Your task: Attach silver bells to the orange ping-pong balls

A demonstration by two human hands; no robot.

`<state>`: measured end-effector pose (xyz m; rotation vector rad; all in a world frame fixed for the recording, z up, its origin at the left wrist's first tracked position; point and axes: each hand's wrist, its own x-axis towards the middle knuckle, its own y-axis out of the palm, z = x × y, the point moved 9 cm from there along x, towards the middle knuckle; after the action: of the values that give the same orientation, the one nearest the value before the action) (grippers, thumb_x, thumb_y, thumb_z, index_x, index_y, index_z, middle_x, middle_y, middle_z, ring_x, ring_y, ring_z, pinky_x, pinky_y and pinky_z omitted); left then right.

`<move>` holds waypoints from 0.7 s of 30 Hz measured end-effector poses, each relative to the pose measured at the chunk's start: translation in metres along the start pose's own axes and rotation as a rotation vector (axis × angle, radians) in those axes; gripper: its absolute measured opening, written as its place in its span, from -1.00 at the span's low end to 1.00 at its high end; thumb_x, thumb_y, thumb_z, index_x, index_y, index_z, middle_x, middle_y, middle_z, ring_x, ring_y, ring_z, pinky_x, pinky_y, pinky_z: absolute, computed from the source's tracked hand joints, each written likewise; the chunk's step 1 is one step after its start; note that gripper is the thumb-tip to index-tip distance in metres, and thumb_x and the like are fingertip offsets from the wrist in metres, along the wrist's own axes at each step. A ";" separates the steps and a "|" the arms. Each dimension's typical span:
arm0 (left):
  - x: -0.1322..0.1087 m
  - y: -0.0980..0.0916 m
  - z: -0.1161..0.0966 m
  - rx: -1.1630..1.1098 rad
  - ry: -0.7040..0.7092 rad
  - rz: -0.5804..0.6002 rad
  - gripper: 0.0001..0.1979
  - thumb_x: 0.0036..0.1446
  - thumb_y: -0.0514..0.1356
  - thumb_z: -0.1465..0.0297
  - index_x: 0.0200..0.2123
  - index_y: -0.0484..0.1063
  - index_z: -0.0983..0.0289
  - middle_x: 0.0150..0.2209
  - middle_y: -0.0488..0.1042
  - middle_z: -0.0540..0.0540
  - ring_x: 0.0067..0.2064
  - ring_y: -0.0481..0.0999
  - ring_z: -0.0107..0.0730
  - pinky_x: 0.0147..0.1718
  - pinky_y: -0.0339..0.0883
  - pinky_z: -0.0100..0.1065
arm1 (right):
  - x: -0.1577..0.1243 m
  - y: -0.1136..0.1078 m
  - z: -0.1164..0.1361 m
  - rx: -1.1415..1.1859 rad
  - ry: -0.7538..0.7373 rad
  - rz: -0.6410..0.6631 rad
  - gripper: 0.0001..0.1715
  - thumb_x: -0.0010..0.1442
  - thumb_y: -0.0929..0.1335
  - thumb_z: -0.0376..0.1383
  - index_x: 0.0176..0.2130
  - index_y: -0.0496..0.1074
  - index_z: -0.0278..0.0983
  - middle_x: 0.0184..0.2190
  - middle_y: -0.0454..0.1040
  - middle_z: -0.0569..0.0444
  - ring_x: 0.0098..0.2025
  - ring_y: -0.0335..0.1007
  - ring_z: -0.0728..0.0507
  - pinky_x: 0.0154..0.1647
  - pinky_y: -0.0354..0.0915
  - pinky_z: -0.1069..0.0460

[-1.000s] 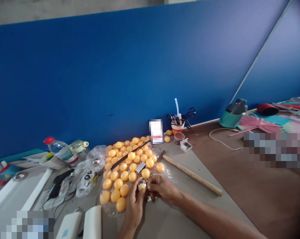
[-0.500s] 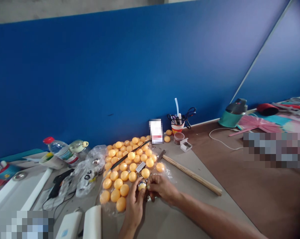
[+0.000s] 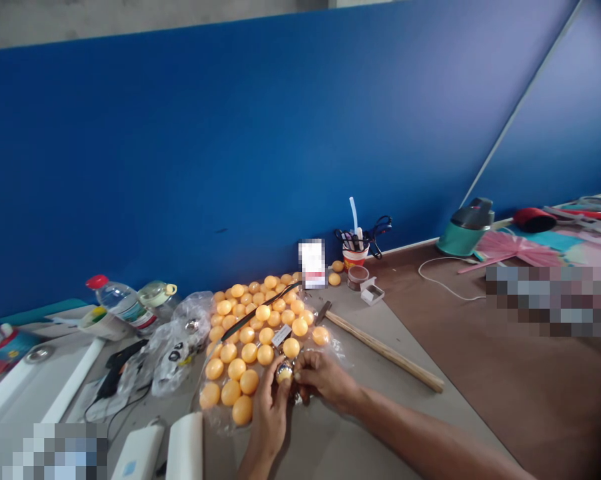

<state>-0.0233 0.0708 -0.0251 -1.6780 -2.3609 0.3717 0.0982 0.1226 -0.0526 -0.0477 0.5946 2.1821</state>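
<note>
My left hand is closed around a small ball that looks shiny silver on top and yellowish below. Against the ball's right side, the fingers of my right hand are pinched together; what lies between them is too small to make out. A bit of something shiny shows beneath the right fingers. Just beyond and left of both hands lie many orange balls on clear plastic, with a dark strap across them. A small grey label-like piece rests among the balls.
A hammer with a wooden handle lies to the right. Behind it stand a small open box, a round tub and a cup of pens. Crumpled plastic bags, a bottle and white cases are left.
</note>
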 end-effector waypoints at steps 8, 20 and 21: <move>0.000 -0.001 0.006 -0.001 0.004 -0.005 -0.36 0.18 0.17 -0.19 -0.02 0.59 0.22 0.14 0.63 0.36 0.23 0.57 0.14 0.28 0.39 0.14 | 0.001 -0.001 -0.002 -0.004 0.006 -0.015 -0.61 -0.06 0.54 -0.06 -0.52 0.38 -0.23 -0.68 0.46 0.21 -0.66 0.27 0.03 -0.58 0.16 0.11; 0.000 0.000 0.008 0.003 0.013 -0.007 -0.34 0.18 0.17 -0.19 0.01 0.58 0.23 0.13 0.64 0.37 0.23 0.57 0.16 0.28 0.39 0.16 | 0.001 -0.001 -0.001 -0.068 -0.013 -0.028 -0.64 -0.03 0.50 -0.07 -0.53 0.37 -0.23 -0.68 0.44 0.20 -0.66 0.26 0.03 -0.57 0.22 0.11; 0.000 0.000 0.008 0.005 0.014 -0.005 -0.34 0.19 0.17 -0.19 0.02 0.58 0.23 0.13 0.63 0.37 0.23 0.57 0.16 0.28 0.39 0.16 | 0.002 -0.001 0.000 -0.072 -0.022 -0.032 -0.66 -0.04 0.48 -0.08 -0.53 0.36 -0.23 -0.68 0.44 0.20 -0.66 0.26 0.03 -0.57 0.22 0.11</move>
<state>-0.0257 0.0699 -0.0329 -1.6667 -2.3518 0.3626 0.0983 0.1245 -0.0534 -0.0712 0.5000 2.1696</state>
